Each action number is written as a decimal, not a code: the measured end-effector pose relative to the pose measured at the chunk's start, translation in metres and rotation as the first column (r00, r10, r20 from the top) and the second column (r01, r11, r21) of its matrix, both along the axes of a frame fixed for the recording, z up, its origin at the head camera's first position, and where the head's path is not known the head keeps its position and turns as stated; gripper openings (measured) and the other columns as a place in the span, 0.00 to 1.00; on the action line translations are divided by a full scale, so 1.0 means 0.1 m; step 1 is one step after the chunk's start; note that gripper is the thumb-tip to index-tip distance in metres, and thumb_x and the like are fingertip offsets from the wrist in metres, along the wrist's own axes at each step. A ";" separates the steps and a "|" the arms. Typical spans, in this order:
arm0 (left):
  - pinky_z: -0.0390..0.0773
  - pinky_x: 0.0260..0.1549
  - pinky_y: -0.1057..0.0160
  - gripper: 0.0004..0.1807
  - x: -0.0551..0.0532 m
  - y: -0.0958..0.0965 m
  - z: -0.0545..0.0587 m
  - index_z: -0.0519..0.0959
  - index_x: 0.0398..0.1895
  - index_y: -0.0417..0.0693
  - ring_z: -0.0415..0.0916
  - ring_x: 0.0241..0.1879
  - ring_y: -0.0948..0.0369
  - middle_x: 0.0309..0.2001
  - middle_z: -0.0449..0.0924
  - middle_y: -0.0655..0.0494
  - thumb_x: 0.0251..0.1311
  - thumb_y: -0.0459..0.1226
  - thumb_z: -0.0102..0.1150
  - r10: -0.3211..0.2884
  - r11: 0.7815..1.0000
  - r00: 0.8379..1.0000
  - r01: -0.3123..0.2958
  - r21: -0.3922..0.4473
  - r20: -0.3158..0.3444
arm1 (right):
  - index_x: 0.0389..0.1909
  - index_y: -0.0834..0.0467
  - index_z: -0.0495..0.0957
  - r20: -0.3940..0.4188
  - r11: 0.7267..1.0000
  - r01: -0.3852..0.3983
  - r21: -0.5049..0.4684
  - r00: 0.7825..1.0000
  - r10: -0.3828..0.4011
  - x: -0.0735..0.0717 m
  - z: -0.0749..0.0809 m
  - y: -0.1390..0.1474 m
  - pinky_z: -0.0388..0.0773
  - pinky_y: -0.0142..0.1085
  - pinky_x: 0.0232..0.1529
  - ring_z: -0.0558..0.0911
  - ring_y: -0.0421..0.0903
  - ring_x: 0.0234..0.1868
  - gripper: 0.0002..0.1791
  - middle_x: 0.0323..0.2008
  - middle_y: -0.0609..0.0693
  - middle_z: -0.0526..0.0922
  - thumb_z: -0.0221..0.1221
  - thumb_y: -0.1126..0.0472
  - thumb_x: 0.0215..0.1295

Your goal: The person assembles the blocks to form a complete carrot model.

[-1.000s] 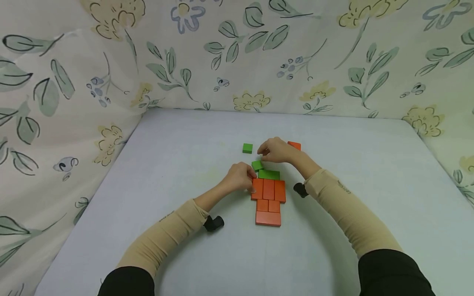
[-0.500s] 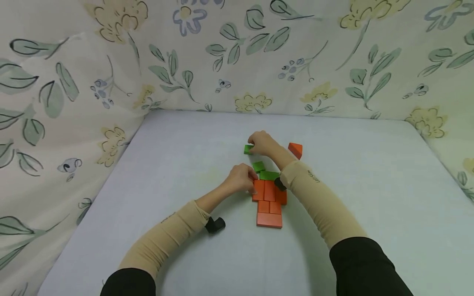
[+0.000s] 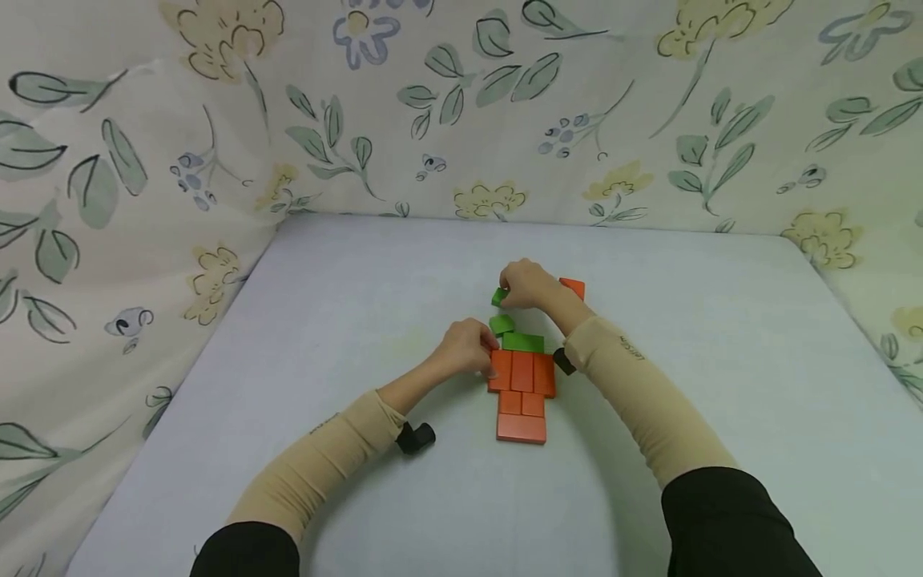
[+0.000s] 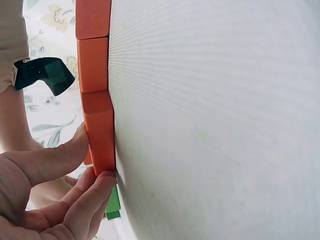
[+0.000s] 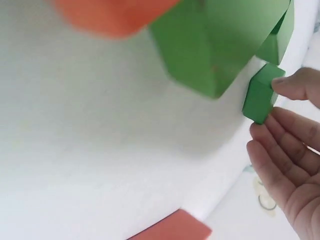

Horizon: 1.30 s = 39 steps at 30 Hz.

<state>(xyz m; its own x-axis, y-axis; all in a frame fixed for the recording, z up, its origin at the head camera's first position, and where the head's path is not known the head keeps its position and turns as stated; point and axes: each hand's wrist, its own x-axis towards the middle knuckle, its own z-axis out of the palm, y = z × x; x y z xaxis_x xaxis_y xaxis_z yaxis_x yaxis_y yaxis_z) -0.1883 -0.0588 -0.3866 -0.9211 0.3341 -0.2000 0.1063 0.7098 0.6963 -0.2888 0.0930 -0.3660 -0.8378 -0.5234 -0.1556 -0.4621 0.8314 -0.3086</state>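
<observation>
My left hand (image 3: 465,346) is at the left side of a flat arrangement of orange blocks. Its thumb and fingers pinch the corner of the leftmost orange block (image 4: 100,132) in the row of three. Farther back, my right hand (image 3: 530,285) pinches a small green block (image 5: 259,95) between thumb and fingers. A long green block (image 3: 523,343) lies against the back of the orange row. Another small green block (image 3: 501,324) sits at its back left corner, turned at an angle. Smaller orange blocks (image 3: 521,403) and a wide orange block (image 3: 521,429) continue the arrangement toward me.
A separate orange block (image 3: 573,285) lies behind my right forearm, partly hidden. The white table (image 3: 360,272) ends at a floral cloth (image 3: 404,144) at the back and left. A black wrist camera (image 3: 416,438) hangs under the left sleeve; another is under the right.
My right hand reached left to the loose small green block, took hold of it and brought it slightly right, toward the other green blocks. My left hand stayed on the orange block.
</observation>
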 end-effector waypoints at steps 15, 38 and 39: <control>0.77 0.32 0.67 0.20 0.00 -0.01 0.02 0.85 0.39 0.37 0.76 0.31 0.60 0.33 0.83 0.51 0.38 0.27 0.78 -0.007 1.000 1.000 0.007 0.000 -0.005 | 0.48 0.67 0.80 0.122 0.968 -0.143 -0.207 0.978 0.170 0.16 -0.01 0.71 0.77 0.47 0.51 0.79 0.54 0.46 0.19 0.44 0.57 0.83 0.62 0.69 0.52; 0.77 0.31 0.67 0.19 0.03 0.01 0.02 0.84 0.40 0.35 0.76 0.29 0.60 0.32 0.83 0.50 0.40 0.26 0.77 0.000 1.000 1.000 0.000 0.015 0.006 | 0.45 0.68 0.82 0.079 0.954 -0.242 -0.178 0.963 0.259 0.35 -0.11 0.90 0.79 0.47 0.48 0.81 0.55 0.46 0.15 0.42 0.56 0.83 0.61 0.78 0.56; 0.77 0.31 0.67 0.19 0.03 0.00 0.02 0.84 0.40 0.36 0.76 0.30 0.60 0.33 0.83 0.50 0.40 0.26 0.77 0.000 1.000 1.000 0.000 0.012 0.005 | 0.45 0.68 0.82 0.080 0.952 -0.243 -0.188 0.962 0.261 0.35 -0.11 0.90 0.79 0.46 0.48 0.81 0.55 0.45 0.15 0.42 0.57 0.83 0.61 0.78 0.57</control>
